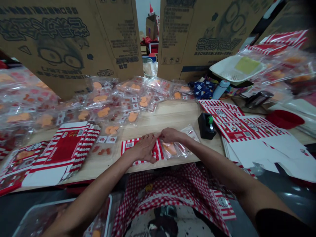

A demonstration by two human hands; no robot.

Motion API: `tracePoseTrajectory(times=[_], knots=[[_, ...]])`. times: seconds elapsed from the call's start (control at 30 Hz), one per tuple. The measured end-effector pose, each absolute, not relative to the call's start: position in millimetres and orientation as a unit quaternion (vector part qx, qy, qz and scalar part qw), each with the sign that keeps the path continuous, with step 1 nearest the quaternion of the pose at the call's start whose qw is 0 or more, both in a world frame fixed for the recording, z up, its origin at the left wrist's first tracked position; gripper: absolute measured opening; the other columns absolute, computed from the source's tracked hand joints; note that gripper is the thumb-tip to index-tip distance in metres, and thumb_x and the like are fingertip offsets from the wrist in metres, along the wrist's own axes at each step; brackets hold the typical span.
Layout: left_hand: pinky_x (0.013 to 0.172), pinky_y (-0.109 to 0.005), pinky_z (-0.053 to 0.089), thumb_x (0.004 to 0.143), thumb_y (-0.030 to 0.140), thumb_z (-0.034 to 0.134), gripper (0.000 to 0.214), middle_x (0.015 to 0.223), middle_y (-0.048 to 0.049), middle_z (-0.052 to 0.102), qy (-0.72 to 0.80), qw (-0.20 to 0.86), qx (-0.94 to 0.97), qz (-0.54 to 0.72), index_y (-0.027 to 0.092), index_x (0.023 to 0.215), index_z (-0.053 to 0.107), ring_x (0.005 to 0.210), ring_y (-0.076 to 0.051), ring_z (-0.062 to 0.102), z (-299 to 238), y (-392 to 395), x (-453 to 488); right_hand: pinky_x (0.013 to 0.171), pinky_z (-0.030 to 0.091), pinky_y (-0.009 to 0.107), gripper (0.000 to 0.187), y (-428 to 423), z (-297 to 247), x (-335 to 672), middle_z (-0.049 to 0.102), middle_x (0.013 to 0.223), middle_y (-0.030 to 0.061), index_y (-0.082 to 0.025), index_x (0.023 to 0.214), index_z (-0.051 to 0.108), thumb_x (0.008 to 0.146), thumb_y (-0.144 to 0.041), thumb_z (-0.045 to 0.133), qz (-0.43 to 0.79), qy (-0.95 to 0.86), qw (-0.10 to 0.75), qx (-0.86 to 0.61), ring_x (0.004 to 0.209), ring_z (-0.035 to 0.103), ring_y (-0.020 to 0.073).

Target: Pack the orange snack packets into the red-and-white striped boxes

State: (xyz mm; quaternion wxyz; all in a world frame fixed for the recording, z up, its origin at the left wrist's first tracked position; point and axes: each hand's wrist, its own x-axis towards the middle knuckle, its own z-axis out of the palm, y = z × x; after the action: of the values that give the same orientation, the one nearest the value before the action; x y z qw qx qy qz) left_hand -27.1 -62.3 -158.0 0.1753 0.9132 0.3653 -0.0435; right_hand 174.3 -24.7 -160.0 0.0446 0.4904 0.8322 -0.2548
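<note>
My left hand lies flat across a red-and-white striped carton, its thumb spread apart near the front edge. Against the carton's right end, my right hand is closed, with its fingers where a clear plastic packet meets the carton. The packet shows an orange piece inside and stretches out to the right under my right wrist. What the fingertips pinch is partly hidden. Left of the carton lies another clear packet with an orange shape and small reddish-brown pieces.
Many clear packets cover the back and left. Folded striped cartons are stacked at left, flat striped cartons at right. A black tape dispenser stands near my right forearm. Large cardboard boxes wall the back. A white basket sits back right.
</note>
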Motion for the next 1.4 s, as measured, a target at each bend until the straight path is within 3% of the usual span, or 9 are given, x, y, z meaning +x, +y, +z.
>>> tracePoseTrajectory(times=[0.17, 0.3, 0.47, 0.73, 0.93, 1.03, 1.13, 1.23, 1.4], knots=[[0.122, -0.053, 0.018, 0.064, 0.061, 0.081, 0.129, 0.161, -0.0254, 0.024, 0.355, 0.217, 0.909, 0.011, 0.014, 0.159, 0.007, 0.15, -0.04, 0.024, -160, -68, -41, 0.09, 0.048, 0.035, 0.051, -40, -165, 170, 0.065, 0.125, 0.0198, -0.009, 0.132, 0.058, 0.087, -0.032, 0.058, -0.189, 0.802, -0.061, 0.563, 0.11, 0.063, 0.0297], [0.123, -0.059, 0.007, 0.069, 0.078, 0.068, 0.123, 0.167, -0.0218, 0.013, 0.449, 0.21, 0.867, 0.05, 0.019, 0.16, 0.011, 0.155, -0.04, 0.01, -158, -82, -90, 0.111, 0.033, 0.048, 0.067, -57, -161, 221, 0.046, 0.149, 0.0214, -0.01, 0.15, 0.037, 0.089, -0.029, 0.055, -0.127, 0.752, -0.129, 0.634, 0.137, 0.042, 0.0343], [0.118, -0.065, 0.02, 0.069, 0.079, 0.067, 0.114, 0.168, -0.0174, 0.012, 0.504, 0.182, 0.843, 0.041, 0.026, 0.16, 0.022, 0.154, -0.045, 0.008, -172, -99, -141, 0.093, 0.046, 0.042, 0.059, -90, -176, 287, 0.063, 0.125, 0.0218, -0.009, 0.14, 0.049, 0.088, -0.034, 0.058, -0.183, 0.617, -0.101, 0.759, 0.114, 0.061, 0.0357], [0.117, -0.062, 0.03, 0.079, 0.068, 0.068, 0.095, 0.169, -0.0129, 0.013, 0.492, 0.155, 0.852, 0.09, 0.028, 0.157, 0.032, 0.154, -0.044, 0.005, -201, -116, -112, 0.075, 0.05, 0.03, 0.035, -90, -187, 256, 0.07, 0.098, 0.0102, -0.017, 0.121, 0.065, 0.091, -0.03, 0.052, -0.24, 0.621, -0.116, 0.737, 0.087, 0.066, 0.0234], [0.113, -0.065, 0.032, 0.082, 0.071, 0.062, 0.091, 0.168, -0.0154, 0.013, 0.532, 0.133, 0.831, 0.09, 0.026, 0.156, 0.034, 0.152, -0.049, 0.008, -206, -124, -109, 0.103, 0.03, 0.065, 0.068, -89, -176, 257, 0.05, 0.138, 0.0271, -0.013, 0.146, 0.047, 0.082, -0.031, 0.061, -0.171, 0.575, -0.145, 0.787, 0.131, 0.041, 0.049], [0.113, -0.066, 0.033, 0.079, 0.071, 0.065, 0.093, 0.168, -0.0153, 0.014, 0.534, 0.128, 0.831, 0.095, 0.025, 0.155, 0.037, 0.152, -0.049, 0.008, -208, -123, -108, 0.102, 0.037, 0.053, 0.065, -90, -177, 264, 0.059, 0.128, 0.0239, -0.011, 0.137, 0.054, 0.075, -0.027, 0.067, -0.25, 0.549, -0.172, 0.778, 0.124, 0.05, 0.043], [0.113, -0.065, 0.033, 0.075, 0.071, 0.068, 0.093, 0.168, -0.0149, 0.017, 0.524, 0.129, 0.834, 0.115, 0.025, 0.152, 0.042, 0.152, -0.048, 0.008, -211, -120, -110, 0.08, 0.048, 0.036, 0.039, -90, -177, 271, 0.07, 0.096, 0.015, -0.013, 0.107, 0.067, 0.07, -0.027, 0.07, -0.332, 0.522, -0.193, 0.761, 0.094, 0.064, 0.0312], [0.116, -0.065, 0.029, 0.076, 0.069, 0.07, 0.09, 0.167, -0.0152, 0.018, 0.508, 0.133, 0.841, 0.127, 0.023, 0.149, 0.045, 0.153, -0.047, 0.008, -213, -119, -112, 0.058, 0.044, 0.026, 0.021, -87, -177, 276, 0.066, 0.071, 0.0053, -0.016, 0.087, 0.067, 0.071, -0.029, 0.066, -0.421, 0.479, -0.244, 0.731, 0.066, 0.061, 0.0195], [0.118, -0.065, 0.027, 0.08, 0.067, 0.067, 0.083, 0.168, -0.0141, 0.018, 0.497, 0.137, 0.845, 0.143, 0.024, 0.147, 0.048, 0.154, -0.045, 0.008, -214, -122, -111, 0.047, 0.038, 0.022, 0.013, -76, -187, 267, 0.058, 0.057, 0.0003, -0.016, 0.077, 0.062, 0.068, -0.026, 0.064, -0.483, 0.394, -0.338, 0.705, 0.052, 0.053, 0.0131]])
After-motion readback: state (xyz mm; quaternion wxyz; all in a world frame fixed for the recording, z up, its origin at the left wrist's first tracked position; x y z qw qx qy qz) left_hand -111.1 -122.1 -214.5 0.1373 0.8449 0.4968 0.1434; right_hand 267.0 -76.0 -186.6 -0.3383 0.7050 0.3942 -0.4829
